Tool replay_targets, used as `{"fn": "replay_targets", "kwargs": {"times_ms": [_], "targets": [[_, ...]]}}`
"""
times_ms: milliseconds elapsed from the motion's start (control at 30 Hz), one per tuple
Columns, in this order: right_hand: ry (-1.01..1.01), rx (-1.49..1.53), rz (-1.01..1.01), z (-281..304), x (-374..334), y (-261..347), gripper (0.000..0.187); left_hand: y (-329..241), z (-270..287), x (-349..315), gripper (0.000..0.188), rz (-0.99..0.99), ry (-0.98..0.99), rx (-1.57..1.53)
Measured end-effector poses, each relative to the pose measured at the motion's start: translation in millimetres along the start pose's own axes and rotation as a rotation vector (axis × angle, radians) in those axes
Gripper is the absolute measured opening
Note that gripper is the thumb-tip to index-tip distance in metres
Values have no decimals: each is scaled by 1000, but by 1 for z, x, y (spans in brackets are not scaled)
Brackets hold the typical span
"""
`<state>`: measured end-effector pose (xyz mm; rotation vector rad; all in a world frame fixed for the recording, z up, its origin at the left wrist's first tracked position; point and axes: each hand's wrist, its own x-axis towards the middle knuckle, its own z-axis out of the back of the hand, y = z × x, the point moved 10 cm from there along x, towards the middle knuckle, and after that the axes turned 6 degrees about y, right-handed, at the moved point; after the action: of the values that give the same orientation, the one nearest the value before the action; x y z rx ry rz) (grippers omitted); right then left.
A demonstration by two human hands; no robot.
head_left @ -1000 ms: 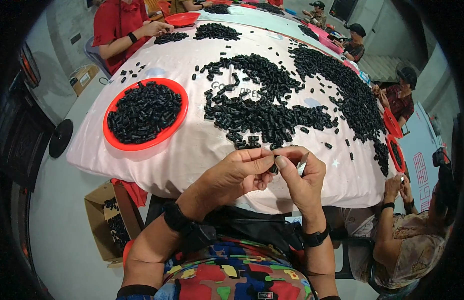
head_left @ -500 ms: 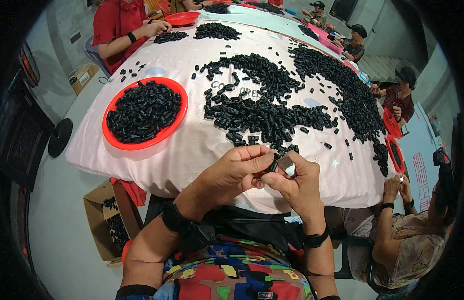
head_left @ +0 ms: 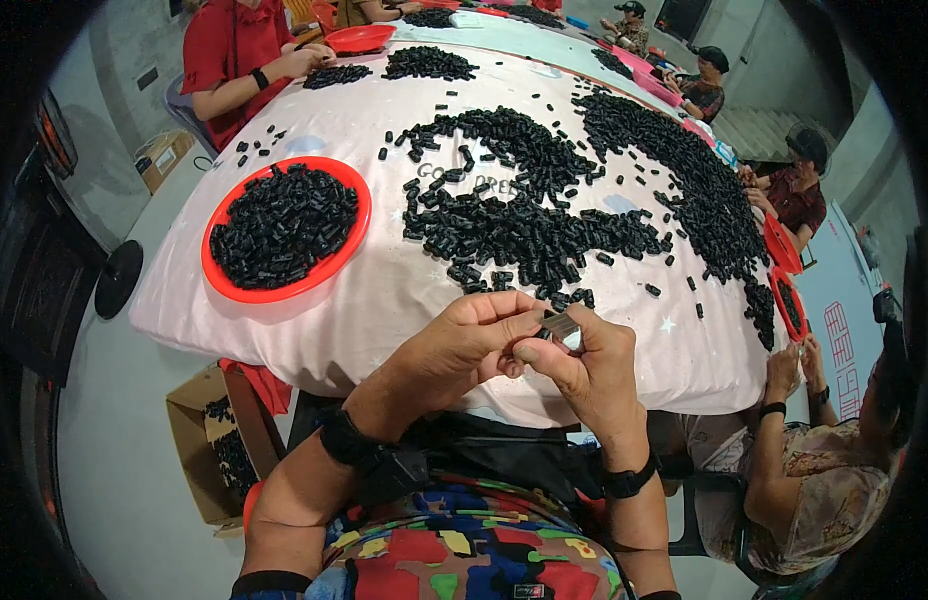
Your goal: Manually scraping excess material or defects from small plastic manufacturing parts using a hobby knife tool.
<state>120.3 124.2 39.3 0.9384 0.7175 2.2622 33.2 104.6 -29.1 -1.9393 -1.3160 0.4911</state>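
Note:
Both my hands meet over the near edge of the cloth-covered table. My left hand pinches a small black cylindrical plastic part, mostly hidden by the fingers. In my right hand is a small flat metal blade with a whitish patch at its lower end, gripped between thumb and fingers. Its edge lies against or very close to the black part; contact cannot be made out. Just beyond my fingers spreads a pile of similar black parts. To the left sits a red basin heaped with them.
A pale pink cloth covers the table. Another long heap of black parts runs along the right. On the floor at left stands an open cardboard box holding some. Co-workers sit around, one close at right and one in red.
The metal blade has tilted and shifted slightly left in my right hand, closer over the black part. My left hand keeps its pinch. The whole view has moved slightly.

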Motion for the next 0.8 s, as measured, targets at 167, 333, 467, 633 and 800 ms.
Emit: {"fn": "replay_targets", "kwargs": {"times_ms": [167,333,467,633,800], "targets": [[20,-33,-12,-1,0,-2,37,2,1,1,22,-1,4,-17],[11,-5,-3,-1,1,1,37,-1,0,0,22,2,3,27],[25,-15,-10,-3,0,-2,38,0,1,0,23,-1,3,35],[33,-7,-19,-5,0,-5,38,5,4,2,23,2,-2,3],[50,-21,-9,-5,1,-4,38,4,3,1,23,-7,15,-2]]}}
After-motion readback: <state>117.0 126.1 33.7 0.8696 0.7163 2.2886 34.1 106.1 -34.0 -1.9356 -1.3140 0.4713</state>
